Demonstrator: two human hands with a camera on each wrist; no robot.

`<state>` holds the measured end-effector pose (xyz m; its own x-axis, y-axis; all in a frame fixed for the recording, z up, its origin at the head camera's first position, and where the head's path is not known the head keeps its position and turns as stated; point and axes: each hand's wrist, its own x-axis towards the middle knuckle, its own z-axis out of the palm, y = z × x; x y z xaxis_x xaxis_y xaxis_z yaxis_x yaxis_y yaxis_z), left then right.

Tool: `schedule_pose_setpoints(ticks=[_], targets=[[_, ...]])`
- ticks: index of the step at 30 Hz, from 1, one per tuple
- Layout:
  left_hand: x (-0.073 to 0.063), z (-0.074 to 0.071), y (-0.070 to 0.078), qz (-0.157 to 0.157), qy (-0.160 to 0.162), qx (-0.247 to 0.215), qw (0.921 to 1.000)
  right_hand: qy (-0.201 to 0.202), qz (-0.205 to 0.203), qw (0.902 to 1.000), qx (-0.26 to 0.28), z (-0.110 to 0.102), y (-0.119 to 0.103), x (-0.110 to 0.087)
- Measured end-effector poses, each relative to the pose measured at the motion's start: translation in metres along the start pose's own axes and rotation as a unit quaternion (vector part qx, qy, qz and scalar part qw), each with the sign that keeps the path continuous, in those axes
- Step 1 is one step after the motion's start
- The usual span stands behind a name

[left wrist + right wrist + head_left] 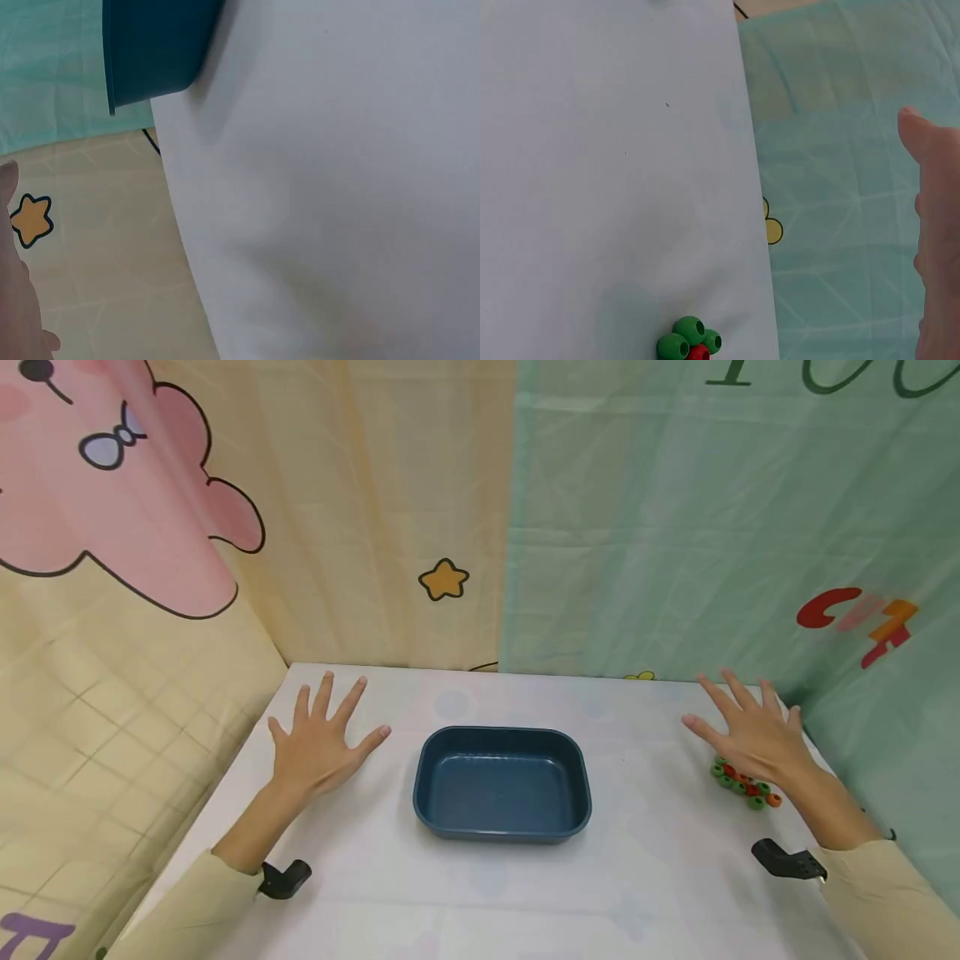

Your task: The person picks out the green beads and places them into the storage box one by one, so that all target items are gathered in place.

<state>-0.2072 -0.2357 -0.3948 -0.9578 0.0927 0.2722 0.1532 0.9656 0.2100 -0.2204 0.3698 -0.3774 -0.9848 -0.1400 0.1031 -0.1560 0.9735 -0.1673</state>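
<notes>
In the head view my left hand (pixel 315 752) hovers over the left side of the table with its fingers spread, holding nothing. My right hand (pixel 761 739) is spread the same way at the far right, overlapping part of a cluster of green, red and orange beads (pixel 738 783). Between the hands sits a dark blue rectangular tray (pixel 502 839), its inside bare. Several green beads (pixel 673 346) and a red one show at the bottom of the right wrist view. The tray's side (pixel 150 52) appears at the top of the left wrist view.
A white cloth covers the table (pixel 480 893). Printed curtains hang behind it, a beige one (pixel 360 527) on the left and a green one (pixel 660 527) on the right. A black wrist mount (pixel 285 880) sits at the left cuff, another (pixel 787 862) at the right.
</notes>
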Motion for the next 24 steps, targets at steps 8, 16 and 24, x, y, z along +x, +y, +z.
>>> schedule_pose_setpoints(ticks=[8,16,24], targets=[[-0.020,0.005,0.016,0.017,-0.016,-0.030,0.9993,0.030,-0.020,0.9986,0.038,0.003,0.021,-0.006],[-0.044,0.015,0.034,0.029,-0.035,-0.060,0.9972,0.076,-0.072,0.9910,0.084,0.009,0.047,-0.017],[-0.068,0.028,0.058,0.052,-0.027,-0.154,0.9863,0.057,-0.049,0.9830,0.168,0.020,0.072,-0.034]])
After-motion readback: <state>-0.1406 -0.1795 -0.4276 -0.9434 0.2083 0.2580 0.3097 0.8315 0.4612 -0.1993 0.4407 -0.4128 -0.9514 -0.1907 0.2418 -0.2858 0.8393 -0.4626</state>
